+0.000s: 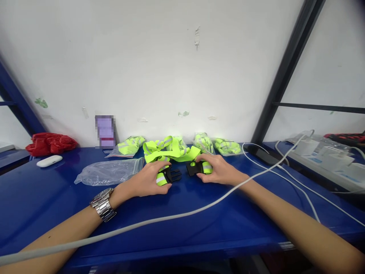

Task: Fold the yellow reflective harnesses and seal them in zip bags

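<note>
Between finger and thumb, my left hand (152, 178) grips the pronged half of a black side-release buckle (173, 176), its prongs pointing right. My right hand (218, 169) pinches the black socket half (194, 168), which faces the prongs across a small gap. The two halves are apart. Both are fixed to a neon-yellow reflective strap (173, 152) with grey stripes, which lies in loops behind my hands. An opened clear plastic bag (111, 172) lies flat beside my left hand.
Several bagged yellow straps (226, 145) lie along the wall. A phone (107, 131) leans there, near a red bundle (49, 143) and a white case (49, 161). A white cable (171, 217) crosses in front of my arms. At right are a dark phone (261, 155) and plugged-in chargers (327, 156).
</note>
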Action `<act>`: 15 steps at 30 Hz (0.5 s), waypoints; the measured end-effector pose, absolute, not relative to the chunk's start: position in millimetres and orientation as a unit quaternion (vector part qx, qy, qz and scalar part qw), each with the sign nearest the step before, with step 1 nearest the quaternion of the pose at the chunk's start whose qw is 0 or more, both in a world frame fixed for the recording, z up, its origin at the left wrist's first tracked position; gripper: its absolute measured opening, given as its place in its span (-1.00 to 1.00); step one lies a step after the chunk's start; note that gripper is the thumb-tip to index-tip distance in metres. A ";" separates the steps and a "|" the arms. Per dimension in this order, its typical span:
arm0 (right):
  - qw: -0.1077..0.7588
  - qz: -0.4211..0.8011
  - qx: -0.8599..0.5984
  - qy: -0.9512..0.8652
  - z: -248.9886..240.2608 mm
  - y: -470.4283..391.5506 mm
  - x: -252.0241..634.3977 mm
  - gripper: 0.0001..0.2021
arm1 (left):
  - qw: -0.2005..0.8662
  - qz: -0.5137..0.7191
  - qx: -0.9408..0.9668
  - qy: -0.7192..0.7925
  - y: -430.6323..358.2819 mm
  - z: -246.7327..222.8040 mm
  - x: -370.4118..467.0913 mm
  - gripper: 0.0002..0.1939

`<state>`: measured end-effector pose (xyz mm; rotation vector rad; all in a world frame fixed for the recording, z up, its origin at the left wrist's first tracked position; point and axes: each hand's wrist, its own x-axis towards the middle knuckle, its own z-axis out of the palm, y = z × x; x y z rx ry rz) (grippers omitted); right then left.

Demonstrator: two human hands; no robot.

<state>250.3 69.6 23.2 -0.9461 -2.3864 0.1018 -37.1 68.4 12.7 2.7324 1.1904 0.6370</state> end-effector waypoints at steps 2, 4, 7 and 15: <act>0.286 0.038 -0.352 -0.890 23.3 69.2 250.9 -0.66 | 0.051 0.207 0.894 0.395 68.7 13.0 -37.8 -0.36; 0.280 0.044 -0.348 -0.894 22.9 68.1 248.7 -0.64 | 0.055 0.203 0.895 0.394 67.8 14.2 -36.7 -0.35; 0.273 0.055 -0.348 -0.895 22.2 65.8 244.3 -0.62 | 0.055 0.201 0.898 0.388 65.8 15.2 -34.2 -0.35; 0.267 0.057 -0.339 -0.900 20.8 62.6 242.7 -0.56 | 0.048 0.192 0.909 0.366 64.9 13.7 -33.4 -0.34</act>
